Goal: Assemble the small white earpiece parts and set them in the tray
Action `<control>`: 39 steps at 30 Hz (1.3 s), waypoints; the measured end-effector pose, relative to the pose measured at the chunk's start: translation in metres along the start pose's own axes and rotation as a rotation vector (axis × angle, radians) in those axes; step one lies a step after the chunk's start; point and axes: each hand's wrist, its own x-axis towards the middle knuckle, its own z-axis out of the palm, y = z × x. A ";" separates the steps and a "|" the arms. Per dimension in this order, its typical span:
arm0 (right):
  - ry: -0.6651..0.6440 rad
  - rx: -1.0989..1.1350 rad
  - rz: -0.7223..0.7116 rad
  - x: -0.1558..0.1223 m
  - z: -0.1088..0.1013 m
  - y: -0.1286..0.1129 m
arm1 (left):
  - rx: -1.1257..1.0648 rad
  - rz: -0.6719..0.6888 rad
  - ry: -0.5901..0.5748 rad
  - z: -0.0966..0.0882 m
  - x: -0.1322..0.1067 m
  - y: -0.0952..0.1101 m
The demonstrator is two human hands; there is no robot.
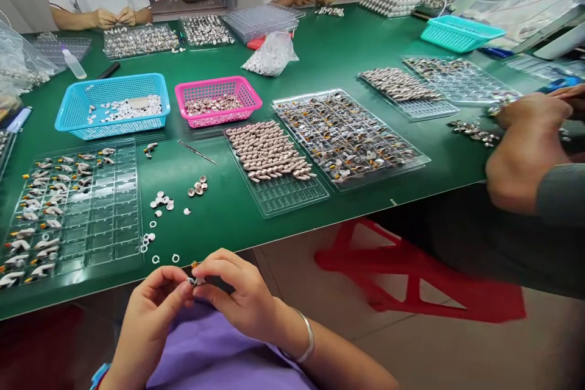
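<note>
Just off the table's front edge, a small grey-white part [196,281] with an orange tip is pinched between my two hands; fingers hide most of it. My left hand [153,308] grips its left side with thumb and forefinger. From the right, the thumb and forefinger of my right hand [242,295] close on it near the orange tip. Beyond them on the table lie white rings [176,258], small white discs [161,200] and several brownish round caps [198,186]. A clear compartment tray [107,213] at left holds similar orange-tipped parts in its left columns.
Tweezers [197,152] lie behind the caps. Blue basket [112,129] and pink basket [222,118] hold small pieces. Filled trays [269,201] stand at centre. A co-worker's arm [525,152] reaches in at right, above a red stool [420,274]. Two people sit opposite.
</note>
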 end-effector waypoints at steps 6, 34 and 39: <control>0.034 -0.081 0.000 -0.002 0.002 0.001 | 0.341 0.332 0.102 -0.001 -0.005 -0.004; -0.013 -0.109 0.136 0.004 0.013 -0.007 | 0.703 0.746 0.226 -0.007 -0.015 -0.016; -0.027 -0.058 0.200 0.004 0.014 -0.008 | 0.745 0.712 0.227 -0.008 -0.014 -0.016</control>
